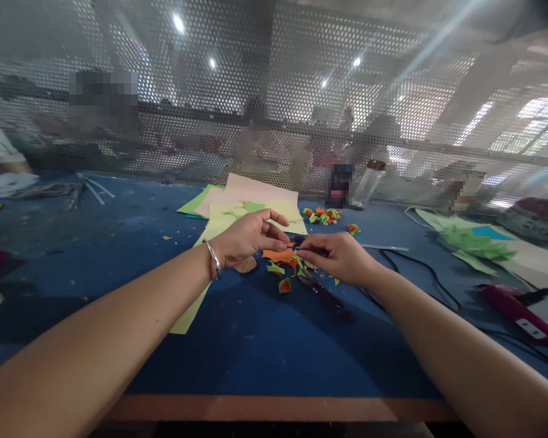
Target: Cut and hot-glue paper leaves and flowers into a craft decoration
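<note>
My left hand [256, 236], with a silver bracelet at the wrist, hovers over the small paper pieces. Its fingers are curved, with a gap between thumb and forefinger. Facing it, my right hand [335, 252] has thumb and forefinger pinched together; anything between the tips is too small to make out. Beneath the fingertips lies orange paper [278, 255] with cut edges. Nearer me are a green paper scrap [274, 267] and a little green-and-orange paper piece [284, 285]. Dark-handled scissors [332, 298] lie below my right hand.
Paper sheets [260, 190] are stacked behind my left hand. Small green-and-orange paper pieces [322, 215] form a pile farther back. A phone [340, 184] and a bottle [372, 182] stand by the perforated metal screen [274, 79]. Black cable [432, 277] and a purple power strip [520, 313] are right.
</note>
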`<action>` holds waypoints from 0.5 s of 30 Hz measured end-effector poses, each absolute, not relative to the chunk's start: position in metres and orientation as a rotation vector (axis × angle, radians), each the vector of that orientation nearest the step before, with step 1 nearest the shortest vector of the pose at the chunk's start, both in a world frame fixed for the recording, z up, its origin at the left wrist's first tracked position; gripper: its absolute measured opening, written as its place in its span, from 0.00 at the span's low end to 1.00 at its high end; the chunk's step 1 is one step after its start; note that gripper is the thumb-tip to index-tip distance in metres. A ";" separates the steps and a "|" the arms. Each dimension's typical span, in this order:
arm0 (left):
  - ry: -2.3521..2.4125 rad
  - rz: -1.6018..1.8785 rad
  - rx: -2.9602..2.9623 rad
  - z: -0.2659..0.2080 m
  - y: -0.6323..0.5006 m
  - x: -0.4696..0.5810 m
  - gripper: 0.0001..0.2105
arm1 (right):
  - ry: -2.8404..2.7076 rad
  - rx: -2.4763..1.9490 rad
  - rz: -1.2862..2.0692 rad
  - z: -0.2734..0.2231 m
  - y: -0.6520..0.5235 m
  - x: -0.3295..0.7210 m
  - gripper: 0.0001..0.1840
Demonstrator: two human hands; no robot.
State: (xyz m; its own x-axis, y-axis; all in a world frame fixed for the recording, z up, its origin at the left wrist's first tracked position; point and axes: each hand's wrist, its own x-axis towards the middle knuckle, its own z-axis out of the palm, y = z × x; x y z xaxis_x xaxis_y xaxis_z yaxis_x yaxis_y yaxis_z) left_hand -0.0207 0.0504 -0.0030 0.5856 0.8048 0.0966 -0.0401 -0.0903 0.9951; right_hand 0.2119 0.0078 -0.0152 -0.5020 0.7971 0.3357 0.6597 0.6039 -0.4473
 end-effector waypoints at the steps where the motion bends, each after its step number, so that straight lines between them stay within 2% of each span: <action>1: 0.676 0.827 1.481 -0.003 0.050 -0.021 0.22 | -2.311 -1.145 0.352 -0.015 0.008 0.212 0.17; 7: 0.667 0.880 1.279 0.002 0.049 -0.021 0.13 | -2.246 -1.173 0.328 -0.012 0.008 0.212 0.17; 15: 0.690 0.886 1.226 -0.003 0.041 -0.012 0.19 | -2.228 -1.202 0.324 -0.011 0.009 0.213 0.17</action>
